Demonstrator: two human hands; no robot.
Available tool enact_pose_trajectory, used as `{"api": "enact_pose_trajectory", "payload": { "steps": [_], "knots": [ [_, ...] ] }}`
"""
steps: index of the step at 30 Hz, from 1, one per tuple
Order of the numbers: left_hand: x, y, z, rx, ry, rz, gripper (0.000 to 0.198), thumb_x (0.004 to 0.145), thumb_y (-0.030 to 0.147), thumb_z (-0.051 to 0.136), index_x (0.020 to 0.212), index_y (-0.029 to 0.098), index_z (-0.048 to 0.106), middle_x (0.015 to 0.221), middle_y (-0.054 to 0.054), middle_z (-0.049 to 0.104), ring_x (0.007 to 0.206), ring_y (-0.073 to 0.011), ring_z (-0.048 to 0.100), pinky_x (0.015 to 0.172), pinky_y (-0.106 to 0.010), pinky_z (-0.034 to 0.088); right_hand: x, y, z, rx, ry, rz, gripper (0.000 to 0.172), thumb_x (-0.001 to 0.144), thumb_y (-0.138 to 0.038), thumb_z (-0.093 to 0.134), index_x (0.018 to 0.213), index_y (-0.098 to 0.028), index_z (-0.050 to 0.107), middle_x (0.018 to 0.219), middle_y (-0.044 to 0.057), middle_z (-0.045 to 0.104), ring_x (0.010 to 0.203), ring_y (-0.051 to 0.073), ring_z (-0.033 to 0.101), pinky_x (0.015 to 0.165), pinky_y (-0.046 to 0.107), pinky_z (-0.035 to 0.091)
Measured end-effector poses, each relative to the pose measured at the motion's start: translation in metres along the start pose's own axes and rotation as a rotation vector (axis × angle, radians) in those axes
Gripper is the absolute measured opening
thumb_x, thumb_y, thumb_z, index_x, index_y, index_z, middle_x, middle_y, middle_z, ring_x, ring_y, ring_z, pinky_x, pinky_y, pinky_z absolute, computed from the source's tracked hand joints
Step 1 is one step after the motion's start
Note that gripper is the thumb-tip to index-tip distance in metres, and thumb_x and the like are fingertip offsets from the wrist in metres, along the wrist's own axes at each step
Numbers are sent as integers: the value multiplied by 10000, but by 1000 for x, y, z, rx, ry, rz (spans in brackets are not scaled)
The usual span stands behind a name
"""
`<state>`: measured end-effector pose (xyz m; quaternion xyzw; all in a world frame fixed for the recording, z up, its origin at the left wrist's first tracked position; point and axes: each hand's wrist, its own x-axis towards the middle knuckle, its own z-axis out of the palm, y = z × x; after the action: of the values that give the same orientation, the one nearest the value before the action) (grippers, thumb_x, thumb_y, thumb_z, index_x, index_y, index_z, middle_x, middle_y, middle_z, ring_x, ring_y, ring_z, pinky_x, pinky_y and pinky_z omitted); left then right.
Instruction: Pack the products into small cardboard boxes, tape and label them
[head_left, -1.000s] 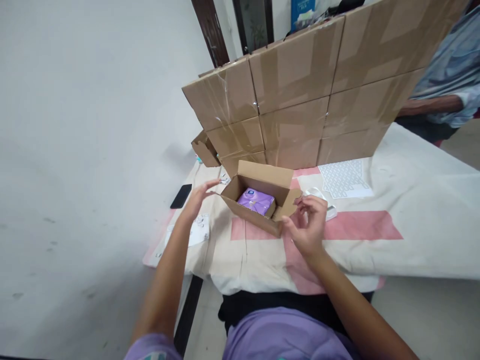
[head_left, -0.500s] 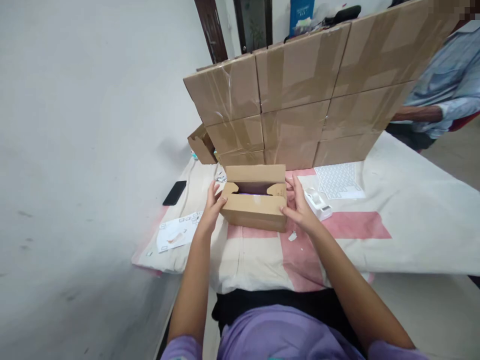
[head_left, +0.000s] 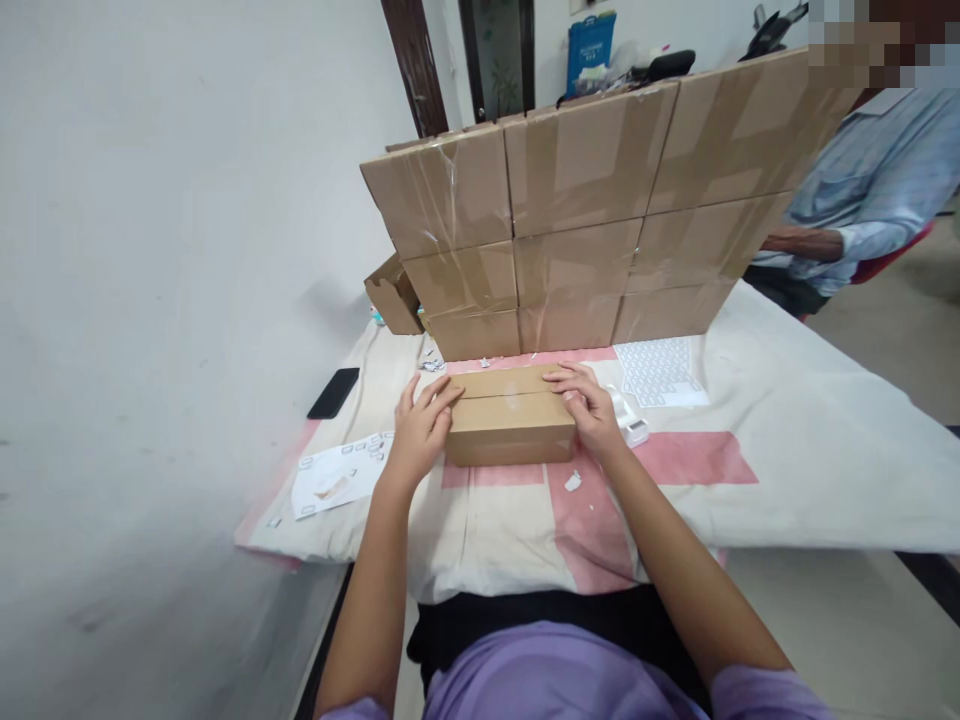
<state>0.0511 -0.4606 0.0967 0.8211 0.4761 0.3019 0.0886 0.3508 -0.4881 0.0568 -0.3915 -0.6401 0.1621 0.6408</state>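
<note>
A small brown cardboard box (head_left: 511, 430) lies on the cloth-covered table in front of me, its two long top flaps folded down and almost meeting. My left hand (head_left: 421, 432) holds its left end, fingertips over the top edge of the flaps. At the right end, my right hand (head_left: 589, 405) grips the box with fingers laid on the back flap and the thumb near the front flap. What is inside is hidden. Just beyond the right hand sits a white tape dispenser (head_left: 634, 428), partly covered by it.
A wall of taped cartons (head_left: 574, 225) rises behind the box. An open carton (head_left: 394, 295) stands at its left. A black phone (head_left: 333, 393), a printed paper (head_left: 337, 480) and a sheet of labels (head_left: 660, 372) lie around. Another person's sleeve (head_left: 877, 190) shows at right.
The raised back flap has come down, so the opening is covered. Both hands have shifted from the box's sides up onto its top edges. The view has moved slightly.
</note>
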Motion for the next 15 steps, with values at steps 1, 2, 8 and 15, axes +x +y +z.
{"api": "enact_pose_trajectory", "payload": {
  "steps": [1,2,8,15],
  "knots": [
    [0,9,-4,106,13,20,425,1021,323,363,1308,278,673,1541,-38,530,1556,-345,198,1233,-623,216,-1,0,0,-1,1,0,160,962,-308,552,949,-286,710,1153,49,766,1329,292,531,1150,578,398],
    [0,18,-6,181,10,48,405,1028,324,380,1307,287,671,1527,-34,548,1546,-351,223,1223,-635,214,-3,1,0,-2,1,-2,177,978,-327,540,965,-287,712,1164,51,762,1337,289,525,1157,576,393],
    [0,51,-1,206,-135,146,390,1033,421,472,1371,274,602,1490,-65,586,1379,-270,514,1182,-559,325,-6,2,2,-15,5,9,232,1012,-400,508,988,-290,711,1183,56,752,1360,291,515,1173,573,377],
    [-2,46,1,230,-107,145,525,931,556,636,1365,263,598,1498,-65,578,1377,-285,518,1185,-528,339,-4,-9,-6,-52,-28,48,193,983,-358,547,999,-288,725,1248,58,732,1324,278,556,1146,528,408]
  ]
}}
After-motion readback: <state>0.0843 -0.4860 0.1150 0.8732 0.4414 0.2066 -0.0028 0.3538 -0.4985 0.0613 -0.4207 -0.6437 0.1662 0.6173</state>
